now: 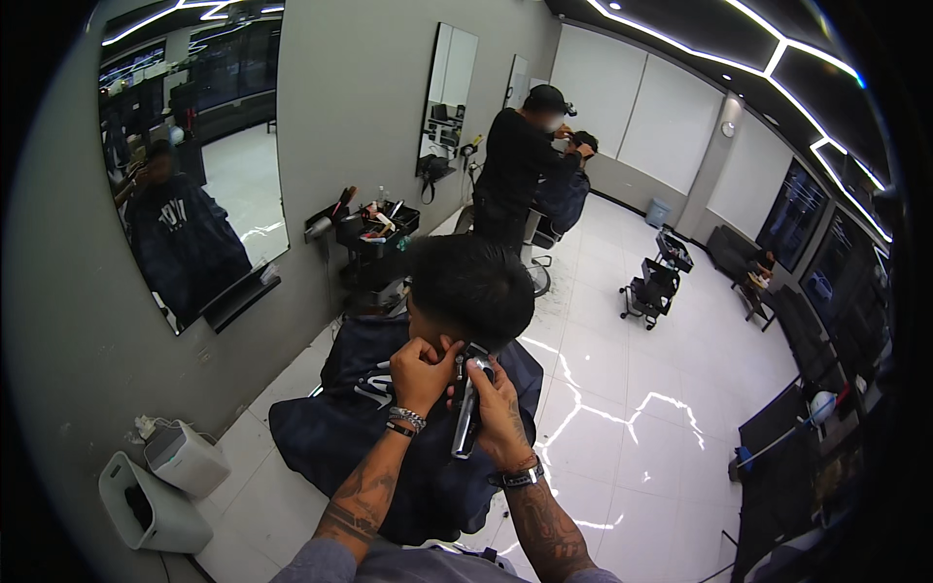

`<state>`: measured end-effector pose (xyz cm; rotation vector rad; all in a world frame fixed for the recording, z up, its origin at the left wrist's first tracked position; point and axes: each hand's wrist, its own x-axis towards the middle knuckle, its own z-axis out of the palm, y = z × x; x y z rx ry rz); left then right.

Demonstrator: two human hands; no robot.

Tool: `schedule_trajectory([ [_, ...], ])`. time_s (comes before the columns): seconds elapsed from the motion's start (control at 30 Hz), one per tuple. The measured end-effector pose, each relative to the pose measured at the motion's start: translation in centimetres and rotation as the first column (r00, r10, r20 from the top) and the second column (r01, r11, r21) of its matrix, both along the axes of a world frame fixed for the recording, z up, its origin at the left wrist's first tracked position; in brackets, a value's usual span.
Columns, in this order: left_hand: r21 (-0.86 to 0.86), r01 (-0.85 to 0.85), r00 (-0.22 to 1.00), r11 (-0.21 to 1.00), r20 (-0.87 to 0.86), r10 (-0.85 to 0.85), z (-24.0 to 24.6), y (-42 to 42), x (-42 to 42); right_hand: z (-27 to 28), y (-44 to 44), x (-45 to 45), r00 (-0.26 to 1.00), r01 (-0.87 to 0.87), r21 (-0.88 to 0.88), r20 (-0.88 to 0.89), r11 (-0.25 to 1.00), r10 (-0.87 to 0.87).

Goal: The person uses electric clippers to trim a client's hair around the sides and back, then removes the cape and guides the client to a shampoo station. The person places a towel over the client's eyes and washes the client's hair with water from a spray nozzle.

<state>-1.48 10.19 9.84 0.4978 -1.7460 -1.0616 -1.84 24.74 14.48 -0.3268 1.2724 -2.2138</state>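
Observation:
A seated person with short black hair (474, 288) is in front of me, wrapped in a dark blue barber cape (350, 430) with white lettering. My right hand (499, 408) grips a chrome and black hair clipper (466, 423), its handle pointing down. The clipper's head is up against the hair behind the ear, though my view does not settle whether the blade touches. Beside it, my left hand (423, 375) has its bent fingers and thumb at the person's ear, which they mostly cover and appear to hold.
On the left wall hangs a tall mirror (240, 160) above a black ledge (244, 295). A tool trolley (372, 244) stands beyond the seated person. Further off, a co-worker in black (510, 160) attends another seated person. A wheeled cart (652, 288) and a pale bin (157, 521) are on the floor.

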Motion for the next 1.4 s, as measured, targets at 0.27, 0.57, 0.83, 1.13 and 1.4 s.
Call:
schedule_trajectory([
  [0.27,-0.028,-0.043,0.999,0.999,0.022,0.044,0.0,-0.2,0.2,-0.4,0.1,-1.1,0.982,-0.151,-0.240,0.071,0.959,0.173],
  [0.57,-0.027,-0.068,0.987,0.997,0.145,0.071,0.4,-0.7,0.4,-0.6,0.3,-1.2,0.974,-0.167,-0.280,0.105,0.945,0.203],
  [0.83,-0.024,-0.068,0.983,0.997,0.168,0.071,0.3,-0.7,0.3,-0.6,0.0,-1.3,0.984,-0.138,-0.336,0.058,0.932,0.167],
  [1.13,0.070,0.003,0.991,0.998,0.134,-0.013,0.1,-1.1,0.0,-0.4,-0.4,-0.9,0.997,-0.065,-0.321,0.025,0.945,0.077],
  [1.4,0.097,0.051,0.993,0.994,0.103,-0.061,0.9,-0.8,0.6,-0.3,-1.0,-0.7,0.998,-0.039,-0.302,0.036,0.952,0.052],
])
